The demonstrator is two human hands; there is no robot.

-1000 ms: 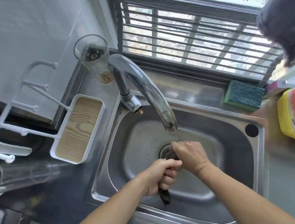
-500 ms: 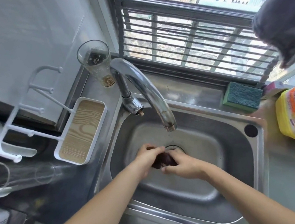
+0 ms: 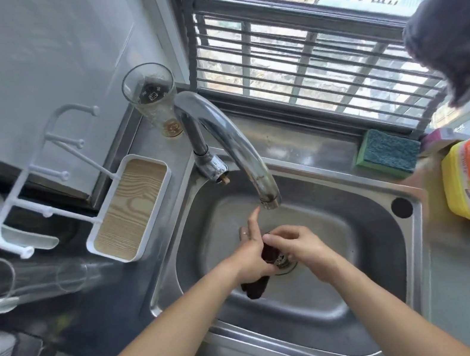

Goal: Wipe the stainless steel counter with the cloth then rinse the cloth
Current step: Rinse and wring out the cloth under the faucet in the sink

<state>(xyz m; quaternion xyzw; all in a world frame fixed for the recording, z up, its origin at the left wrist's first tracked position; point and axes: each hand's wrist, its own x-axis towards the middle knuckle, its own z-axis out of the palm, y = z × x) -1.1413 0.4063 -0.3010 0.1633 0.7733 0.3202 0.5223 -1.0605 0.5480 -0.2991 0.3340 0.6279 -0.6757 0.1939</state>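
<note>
One dark cloth (image 3: 256,287), bunched, hanging over the drain in the sink (image 3: 358,297) basin. Left hand (image 3: 252,258) gripping it, index finger extending toward 12 o'clock; right hand (image 3: 297,245) pinching its top. Faucet (image 3: 231,144) arching at 12 o'clock; sponge (image 3: 386,152) lying at 2 o'clock.

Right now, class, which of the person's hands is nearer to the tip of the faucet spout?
Left. The left hand has a finger raised just below and left of the faucet spout tip; the right hand sits lower, over the sink drain, pinching the dark cloth.
</note>
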